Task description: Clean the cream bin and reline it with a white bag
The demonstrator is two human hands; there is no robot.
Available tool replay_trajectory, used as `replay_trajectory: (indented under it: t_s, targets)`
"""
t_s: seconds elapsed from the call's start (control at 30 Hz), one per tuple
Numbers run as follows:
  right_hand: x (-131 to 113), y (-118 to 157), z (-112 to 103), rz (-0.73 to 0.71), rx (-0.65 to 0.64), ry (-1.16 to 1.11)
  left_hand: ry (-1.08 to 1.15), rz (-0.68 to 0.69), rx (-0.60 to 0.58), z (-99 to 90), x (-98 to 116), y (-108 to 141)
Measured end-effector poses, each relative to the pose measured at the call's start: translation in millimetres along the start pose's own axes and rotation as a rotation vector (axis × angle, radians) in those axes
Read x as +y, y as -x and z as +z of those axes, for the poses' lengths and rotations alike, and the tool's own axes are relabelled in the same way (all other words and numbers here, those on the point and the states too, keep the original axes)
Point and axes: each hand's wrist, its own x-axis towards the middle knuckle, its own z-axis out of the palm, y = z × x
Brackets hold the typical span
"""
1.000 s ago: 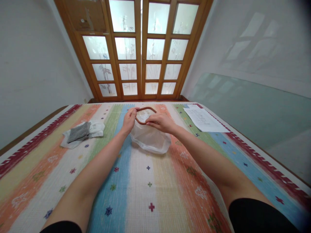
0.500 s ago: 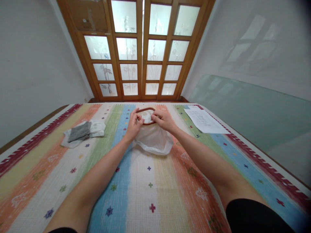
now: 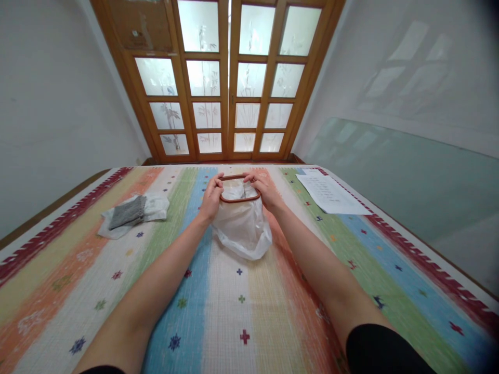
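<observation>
A reddish-brown rounded frame (image 3: 239,200) is held up near the far middle of the table, with a translucent white plastic bag (image 3: 245,228) passing through it and hanging below onto the cloth. My left hand (image 3: 212,196) is closed round the frame's left side. On the right, my right hand (image 3: 264,189) grips the frame's upper right part, its fingers bent over the rim and the bag's edge. Crumpled plastic shows inside the opening.
A grey folded cloth (image 3: 128,213) lies on white plastic wrapping (image 3: 156,206) at the left. At the right is a printed paper sheet (image 3: 331,195). A striped tablecloth (image 3: 226,322) covers the table. Wooden glazed doors (image 3: 230,104) stand beyond.
My right hand has shifted from the inside of the opening to its upper right side. The frame's opening shows more fully, and the hanging bag has swung slightly left and down.
</observation>
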Motion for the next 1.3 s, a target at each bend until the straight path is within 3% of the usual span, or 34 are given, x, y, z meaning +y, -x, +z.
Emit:
replay_trajectory:
  t_s: [0.1,0.23,0.43,0.6,0.8,0.87,1.03,1.1,1.2,1.3]
  targets:
    - [4,-1,-3,0.105,0.013,0.036,-0.007,-0.015,-0.035,1.3,-2,1]
    - [2,-3,-5,0.142,0.012,0.057,0.001,-0.094,-0.042,3.2,-4,3]
    - [-16,-2,-7,0.053,0.127,0.067,-0.082,-0.058,-0.042,4.4,-1,1]
    - [-34,-2,-2,-0.008,0.194,-0.069,-0.249,0.106,-0.068,2.9,16,-2]
    - [-75,10,8,-0.029,0.220,-0.241,-0.435,0.375,-0.023,-5.7,61,-2]
    - [-88,16,6,-0.043,0.155,-0.249,-0.433,0.405,-0.078,-10.0,77,-1]
    - [-96,21,-5,-0.007,0.069,-0.201,-0.396,0.341,-0.406,-22.5,101,2]
    - [-95,20,-8,-0.030,0.148,-0.091,-0.420,0.328,-0.358,-26.7,102,1]
    - [-103,25,-10,-0.209,0.286,0.144,-0.545,0.278,-0.153,-30.4,98,-1]
    - [-117,37,-5,-0.338,0.151,0.310,-0.771,0.215,-0.033,-29.6,93,0]
